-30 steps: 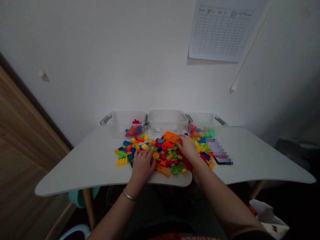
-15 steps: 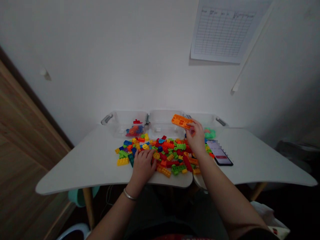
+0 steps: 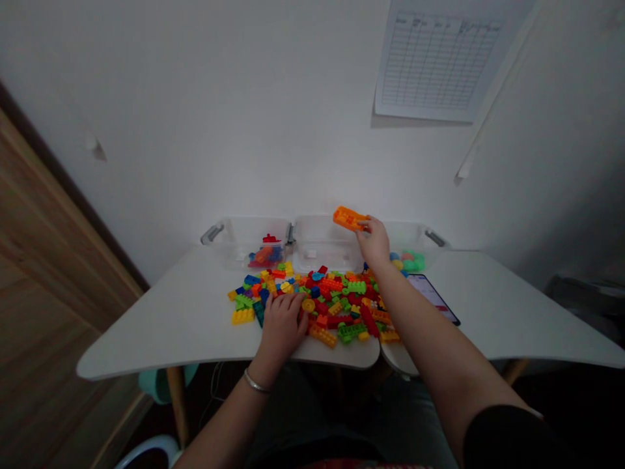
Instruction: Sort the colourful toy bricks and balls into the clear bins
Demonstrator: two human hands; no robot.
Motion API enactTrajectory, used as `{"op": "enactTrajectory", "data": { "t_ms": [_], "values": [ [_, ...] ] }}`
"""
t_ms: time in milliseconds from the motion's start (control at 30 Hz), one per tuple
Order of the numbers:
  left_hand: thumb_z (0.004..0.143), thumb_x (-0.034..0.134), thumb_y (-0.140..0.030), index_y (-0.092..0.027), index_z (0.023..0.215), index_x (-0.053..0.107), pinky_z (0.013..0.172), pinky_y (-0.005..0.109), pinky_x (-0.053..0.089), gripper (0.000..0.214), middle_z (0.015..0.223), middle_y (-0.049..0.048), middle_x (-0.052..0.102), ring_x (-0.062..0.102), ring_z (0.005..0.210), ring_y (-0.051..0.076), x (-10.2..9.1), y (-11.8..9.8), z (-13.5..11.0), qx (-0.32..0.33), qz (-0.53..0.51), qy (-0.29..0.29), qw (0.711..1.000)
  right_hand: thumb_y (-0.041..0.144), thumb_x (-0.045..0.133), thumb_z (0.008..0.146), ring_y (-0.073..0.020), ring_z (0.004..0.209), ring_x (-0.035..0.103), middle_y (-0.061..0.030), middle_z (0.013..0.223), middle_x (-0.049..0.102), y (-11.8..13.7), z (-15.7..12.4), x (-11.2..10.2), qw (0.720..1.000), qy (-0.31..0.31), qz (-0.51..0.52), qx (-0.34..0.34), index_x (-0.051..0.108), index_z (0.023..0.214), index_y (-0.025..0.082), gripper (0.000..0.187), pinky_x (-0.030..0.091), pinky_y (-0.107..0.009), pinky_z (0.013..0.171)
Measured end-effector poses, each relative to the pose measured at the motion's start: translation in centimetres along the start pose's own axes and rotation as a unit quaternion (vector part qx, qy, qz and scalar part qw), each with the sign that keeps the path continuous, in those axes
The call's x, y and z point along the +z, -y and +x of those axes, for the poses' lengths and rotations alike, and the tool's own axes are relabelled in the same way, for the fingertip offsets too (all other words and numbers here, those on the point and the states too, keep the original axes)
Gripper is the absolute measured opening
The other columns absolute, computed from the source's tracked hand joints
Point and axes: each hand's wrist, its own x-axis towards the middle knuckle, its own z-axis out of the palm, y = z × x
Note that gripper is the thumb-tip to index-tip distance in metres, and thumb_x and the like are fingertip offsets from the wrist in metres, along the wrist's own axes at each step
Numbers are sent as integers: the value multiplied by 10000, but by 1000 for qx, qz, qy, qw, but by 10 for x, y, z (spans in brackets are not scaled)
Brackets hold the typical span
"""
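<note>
Orange block [image 3: 346, 219]: just above frame centre, near the middle box [image 3: 312, 233]; our right hand [image 3: 375, 244] pinches one end; we should grip firmly against tilting; our left hand [image 3: 283, 324], apart, rests on bricks [image 3: 333, 284], grasp unclear.

Partly covered, partly cropped, partly too small or dim to make out.
The right hand [image 3: 375, 242] hides the near end of the orange, oblong plastic piece [image 3: 347, 218], while the bare right forearm [image 3: 415, 312] covers part of the heap of multicoloured plastic bricks [image 3: 336, 299] and one side of the black-edged phone [image 3: 432, 296], whose screen writing is too small to read. Bricks beneath the left hand [image 3: 283, 322] are out of sight, so its hold cannot be told. The top edge crops the white paper printed with a grid [image 3: 434, 71]; its headings are illegible. The bottom edge cuts the black sleeve [image 3: 512, 436] and the pale, curved plastic rim [image 3: 151, 446]. Dark grey shapes [image 3: 576, 293] at far right are too dim to identify.
</note>
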Motion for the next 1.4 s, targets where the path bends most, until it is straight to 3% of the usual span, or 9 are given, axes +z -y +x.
{"op": "enactTrajectory", "data": {
  "t_ms": [167,267,433,567,667,800,1033,1200,1400],
  "values": [
    [864,489,-287,-205,1176,617,1072,522,306,347,1139,97,676,587,1058,271,0,0,0,3,-4,-2,1000,249,387,918,-247,1096,577,-105,1128,687,4,-3,3,977,103,-189,-2,711,970,187,333,256,-512,1087],
    [862,491,-280,-204,1178,616,1069,520,309,348,1141,93,676,589,1051,268,-1,0,0,3,-3,2,1000,260,338,936,-275,1095,577,-170,1081,696,4,-4,3,960,118,-253,-15,726,956,128,409,280,-490,1072],
    [863,491,-273,-199,1175,616,1064,520,313,344,1139,94,676,590,1041,271,0,1,0,5,2,3,1000,308,262,973,-273,1029,611,-193,1060,696,-5,-5,1,954,169,-246,-25,716,1001,104,499,361,-456,1013],
    [865,496,-276,-197,1176,614,1066,521,312,342,1144,93,675,589,1049,270,0,1,0,8,1,2,1000,250,323,958,-241,1135,567,-134,1117,691,-14,-4,1,954,198,-205,-94,704,1015,158,396,322,-417,1068],
    [859,510,-272,-194,1175,615,1067,528,311,342,1137,92,676,589,1048,268,1,1,0,6,5,2,1000,238,368,935,-232,1173,548,-104,1115,697,-19,-5,1,964,170,-152,-135,693,1019,185,340,242,-466,1129],
    [857,515,-274,-198,1181,614,1067,529,313,347,1144,92,673,588,1050,269,2,2,0,6,7,3,1000,296,449,885,-259,1212,511,-142,1198,651,-15,-14,-5,987,73,-61,-131,653,1092,141,329,286,-479,1111],
    [855,512,-276,-198,1182,616,1054,532,326,352,1130,98,679,593,1038,274,2,2,1,10,8,-4,1000,324,459,884,-248,1148,526,-107,1184,634,13,-70,-46,989,-53,67,-123,599,1130,201,309,379,-471,1021],
    [856,510,-277,-194,1180,619,1058,530,321,352,1124,97,679,591,1039,276,2,1,0,10,13,-2,1000,284,469,881,-248,1138,528,-107,1164,633,13,-111,-64,993,-9,42,-106,616,1090,197,270,386,-466,1018],
    [859,512,-280,-193,1184,616,1061,534,315,352,1133,94,676,588,1044,275,3,2,-1,8,12,0,1000,266,497,856,-267,1146,521,-116,1176,640,-10,-134,-50,989,89,-70,-93,644,1097,174,297,372,-464,1041]
  ]
}}
